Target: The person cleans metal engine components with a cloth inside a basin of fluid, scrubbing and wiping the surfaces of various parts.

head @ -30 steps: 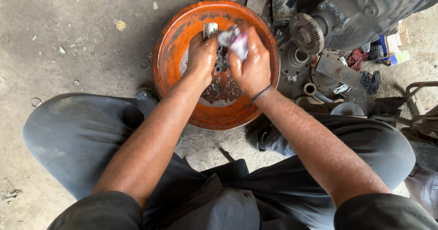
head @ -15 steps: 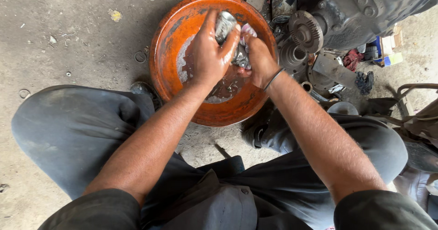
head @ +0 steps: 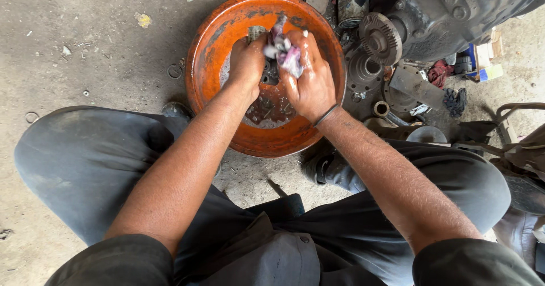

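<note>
An orange metal basin (head: 211,59) sits on the ground between my knees, with dark liquid and small metal parts at its bottom. My left hand (head: 246,64) grips a grey metal part (head: 257,33) over the basin; most of the part is hidden by my fingers. My right hand (head: 309,79) is closed on a wet pinkish-white rag (head: 284,47) pressed against that part. Both hands are wet and touch each other above the liquid.
A large dark machine housing with a toothed flange (head: 381,36) lies at the upper right. Below it are a round plate (head: 363,70), a flat bracket (head: 414,84), a dark glove (head: 456,100) and a red rag (head: 443,70). Small rings (head: 175,70) lie on the concrete floor.
My left hand has lowered the metal part back into the basin. My right hand with the rag has come up over the part, from beside it to on top.
</note>
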